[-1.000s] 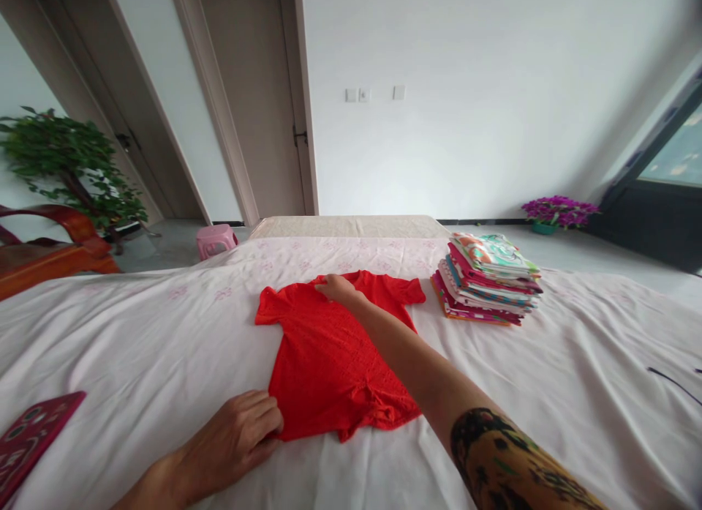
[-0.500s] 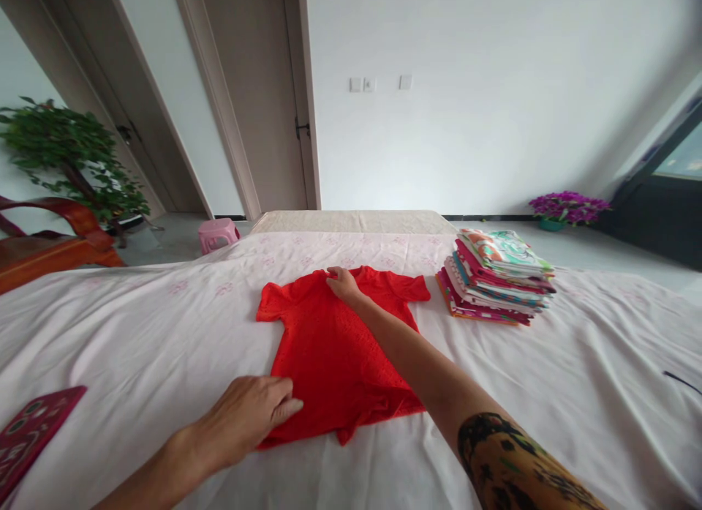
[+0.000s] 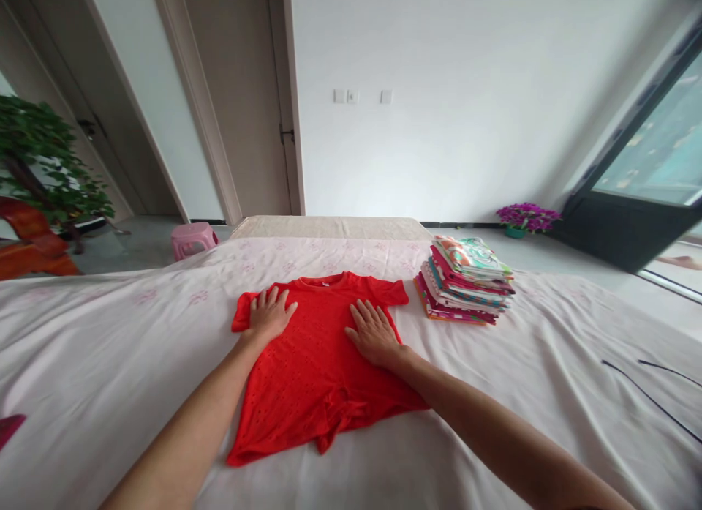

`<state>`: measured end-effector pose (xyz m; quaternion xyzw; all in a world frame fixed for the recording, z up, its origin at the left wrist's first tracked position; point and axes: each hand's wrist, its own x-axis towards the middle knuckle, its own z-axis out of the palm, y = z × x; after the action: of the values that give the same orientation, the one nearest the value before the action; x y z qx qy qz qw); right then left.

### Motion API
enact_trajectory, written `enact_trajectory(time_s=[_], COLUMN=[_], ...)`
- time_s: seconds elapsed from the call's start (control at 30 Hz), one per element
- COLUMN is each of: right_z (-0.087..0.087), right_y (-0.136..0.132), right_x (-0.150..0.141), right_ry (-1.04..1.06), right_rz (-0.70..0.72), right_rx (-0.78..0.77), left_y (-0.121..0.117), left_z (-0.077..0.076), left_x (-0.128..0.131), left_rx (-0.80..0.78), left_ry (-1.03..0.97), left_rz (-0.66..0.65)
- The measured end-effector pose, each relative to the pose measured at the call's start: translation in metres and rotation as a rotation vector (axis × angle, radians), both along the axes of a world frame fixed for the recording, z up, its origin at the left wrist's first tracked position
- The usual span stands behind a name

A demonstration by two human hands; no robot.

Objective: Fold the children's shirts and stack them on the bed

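A red short-sleeved shirt lies spread on the pale sheet, neckline away from me, with small eyelet holes over its fabric. My left hand rests flat on its upper left part near the sleeve, fingers spread. On the upper right part of the shirt lies my right hand, also flat with fingers apart. A bunched, knotted-looking bit of red cloth sits at the middle of the hem. Neither hand grips the fabric.
A stack of folded colourful cloths stands right of the shirt on the floral sheet. Dark cords lie at the right. A dark pink object shows at the left edge. Beyond are a pink stool and purple flowers.
My left hand has moved from the lower left hem up to the left shoulder area. My right hand has left the neckline and now lies flat on the right side. The view has shifted right.
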<state>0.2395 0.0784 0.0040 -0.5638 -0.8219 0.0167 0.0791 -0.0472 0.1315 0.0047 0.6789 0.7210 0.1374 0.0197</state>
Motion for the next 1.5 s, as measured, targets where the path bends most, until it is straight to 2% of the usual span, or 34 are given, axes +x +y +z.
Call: enact_trajectory(time_s=[0.07,0.17,0.27,0.37,0.5,0.63,0.73,0.9,1.03,1.13,1.23,1.33,1.43,1.5], right_z=[0.001,0.011,0.029,0.047,0.058,0.054,0.046,0.032,0.03,0.032,0.031,0.023,0.008,-0.002], right_y=[-0.003,-0.002,0.007,0.028,0.073,0.12,0.143,0.159,0.164,0.16,0.14,0.104,0.056,0.025], right_x=[0.014,0.02,0.018,0.016,0.016,0.011,0.003,-0.004,0.003,0.004,-0.005,-0.018,-0.023,-0.015], right_ry=[-0.022,-0.022,0.023,0.077,0.152,0.206,0.208,0.172,0.175,0.172,0.166,0.15,0.11,0.081], right_rz=[-0.026,-0.05,-0.066,-0.083,-0.162,-0.3,-0.316,-0.31,-0.366,-0.352,-0.323,-0.229,-0.115,-0.074], right_rx=[0.02,0.017,-0.008,0.001,0.039,-0.037,-0.078,-0.076,-0.031,-0.01,0.044,0.095,0.023,-0.02], left_y=[0.003,0.006,0.013,0.022,0.03,0.028,0.026,0.024,0.023,0.023,0.024,0.023,0.016,0.009], left_z=[-0.004,0.002,0.013,0.016,0.006,-0.007,-0.011,-0.009,-0.005,-0.004,-0.008,-0.011,-0.011,-0.009], left_x=[-0.008,-0.007,0.005,0.018,0.029,0.031,0.03,0.032,0.034,0.035,0.035,0.036,0.035,0.033], left_rx=[0.041,0.102,0.164,0.172,0.164,0.168,0.156,0.085,-0.026,-0.041,-0.005,0.063,0.126,0.126], left_ry=[0.014,0.007,0.002,-0.005,-0.006,0.019,0.046,0.089,0.126,0.135,0.144,0.154,0.17,0.173], left_rz=[0.03,0.059,-0.046,-0.141,-0.11,-0.119,-0.133,-0.106,-0.071,-0.051,-0.052,-0.074,-0.12,-0.145])
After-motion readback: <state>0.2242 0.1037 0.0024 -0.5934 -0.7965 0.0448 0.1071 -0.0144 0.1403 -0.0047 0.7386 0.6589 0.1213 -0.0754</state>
